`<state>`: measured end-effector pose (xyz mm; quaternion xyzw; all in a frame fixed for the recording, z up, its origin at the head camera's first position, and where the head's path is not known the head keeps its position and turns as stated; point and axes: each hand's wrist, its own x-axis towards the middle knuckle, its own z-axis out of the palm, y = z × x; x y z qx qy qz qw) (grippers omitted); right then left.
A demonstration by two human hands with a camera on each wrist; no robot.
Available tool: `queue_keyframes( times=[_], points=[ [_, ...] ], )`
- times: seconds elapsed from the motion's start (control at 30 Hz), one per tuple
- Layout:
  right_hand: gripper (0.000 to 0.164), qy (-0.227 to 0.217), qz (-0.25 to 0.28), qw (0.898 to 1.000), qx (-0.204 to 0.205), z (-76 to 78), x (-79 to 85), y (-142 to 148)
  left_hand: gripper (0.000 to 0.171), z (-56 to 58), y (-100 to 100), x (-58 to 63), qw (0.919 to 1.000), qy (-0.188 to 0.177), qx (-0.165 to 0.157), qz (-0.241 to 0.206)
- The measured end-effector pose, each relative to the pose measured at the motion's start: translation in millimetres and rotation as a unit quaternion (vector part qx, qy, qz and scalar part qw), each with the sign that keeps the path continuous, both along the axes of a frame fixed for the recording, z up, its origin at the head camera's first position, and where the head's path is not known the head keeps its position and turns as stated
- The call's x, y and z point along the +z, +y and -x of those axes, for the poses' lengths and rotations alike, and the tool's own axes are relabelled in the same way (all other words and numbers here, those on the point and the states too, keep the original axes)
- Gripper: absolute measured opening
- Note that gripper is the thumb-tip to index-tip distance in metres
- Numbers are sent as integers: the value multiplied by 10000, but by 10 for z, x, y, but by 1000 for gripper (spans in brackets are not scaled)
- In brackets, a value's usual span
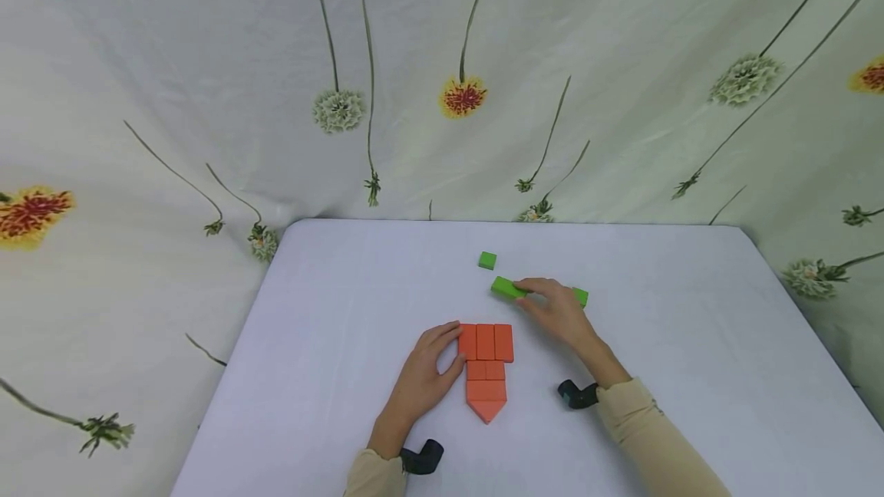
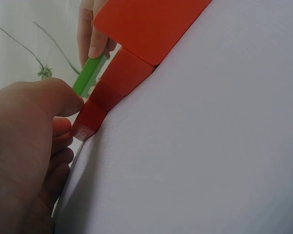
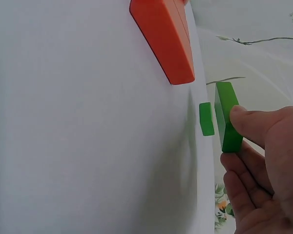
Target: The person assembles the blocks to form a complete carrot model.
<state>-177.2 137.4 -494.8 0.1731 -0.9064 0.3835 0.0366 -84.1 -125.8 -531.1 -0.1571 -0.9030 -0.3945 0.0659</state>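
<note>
My right hand [image 1: 558, 316] pinches a green block [image 1: 507, 287] between thumb and fingers, beyond the orange blocks. In the right wrist view, the thumb lies on the face of this long green block [image 3: 226, 117]. Another green block [image 1: 581, 296] shows partly behind that hand. My left hand [image 1: 423, 376] rests at the left side of the arrangement of orange blocks [image 1: 486, 342], its fingertips at the upper left block. The arrangement has three rectangles side by side, smaller pieces below, and a triangle [image 1: 487, 410] pointing toward me.
A small green block [image 1: 487, 260] lies farther back on the white table [image 1: 331, 313]. A flower-printed cloth [image 1: 414, 152] hangs behind the table's far edge. Black wrist devices [image 1: 423, 457] are worn at both sleeves.
</note>
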Motion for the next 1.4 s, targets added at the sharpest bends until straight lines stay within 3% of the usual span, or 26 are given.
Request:
queue_keyframes(
  times=[0.17,0.4,0.7,1.1,1.4],
  points=[
    [33,82,44,9994,325,-36,-34,-63,48,6,-5,-14,9999,97,-9,45],
    [34,45,100,9967,806,-70,-53,-127,49,6,-16,5,9999,-139,-10,60],
    [30,-12,-6,9930,1185,-75,-85,-209,48,26,-28,4,9998,-183,-50,-14],
    [27,-444,-60,9911,1253,-100,-104,-256,49,5,-18,28,9999,-97,-88,11],
    [28,-443,-104,9911,1252,-88,-94,-243,48,9,-13,10,9997,-248,-3,-30]
  ],
)
